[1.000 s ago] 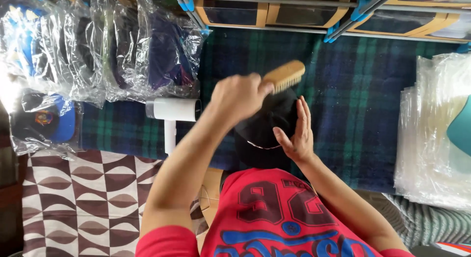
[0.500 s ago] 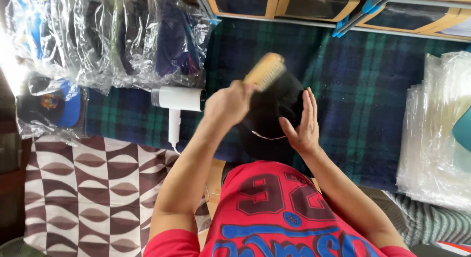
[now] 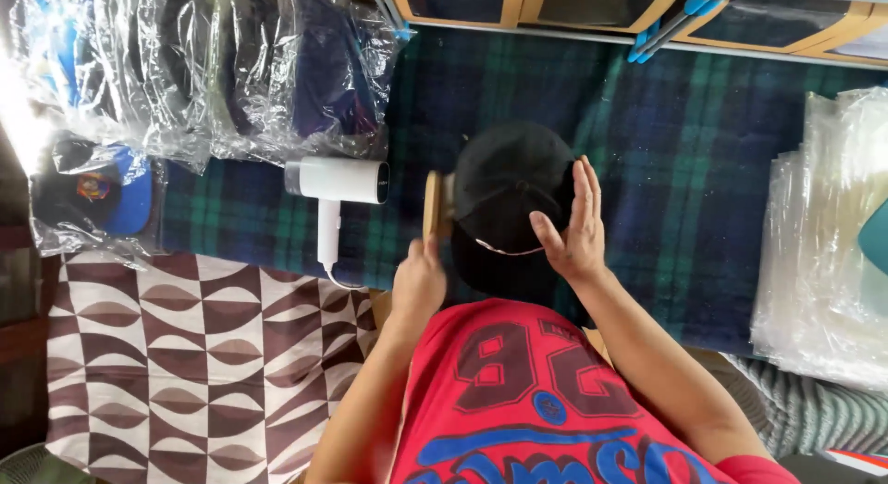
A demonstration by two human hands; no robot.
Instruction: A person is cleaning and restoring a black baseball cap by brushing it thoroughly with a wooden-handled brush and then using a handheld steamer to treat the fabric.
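Lowered beside black cap, wooden brush now stands lengthwise upward.

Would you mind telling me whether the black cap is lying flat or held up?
Held up: the right hand steadies the cap crown upward, while the left hand presses a brush to its side.

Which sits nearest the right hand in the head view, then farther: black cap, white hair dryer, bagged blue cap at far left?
From the right hand:
1. Black cap, touching its palm.
2. White hair dryer, left of the cap.
3. Bagged blue cap, far left edge.
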